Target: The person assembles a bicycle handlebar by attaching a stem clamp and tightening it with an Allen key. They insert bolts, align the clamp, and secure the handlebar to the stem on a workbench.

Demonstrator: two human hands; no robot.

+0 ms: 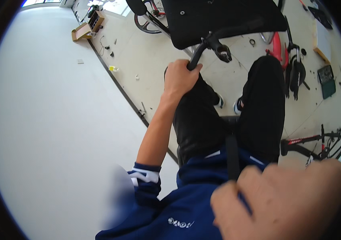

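Note:
My left hand (181, 78) is wrapped round one end of a black bicycle handlebar (199, 53), in front of a black padded seat (226, 20). A black clamp-like fitting (221, 50) sits on the bar. The bar's far part runs to the right against the dark seat and is hard to make out. Close to the camera and blurred, my right hand (282, 196) is raised at the lower right with its fingers curled. A black strap (232, 158) hangs just beside those fingers; whether they grip it or anything else is hidden.
Red-and-black bicycle frame (304, 140) lies on the floor at right, below black forks (296, 74) and an open green case (326, 82). A cardboard box (88, 27) stands at far left by the white wall (58, 120). Small parts are scattered about.

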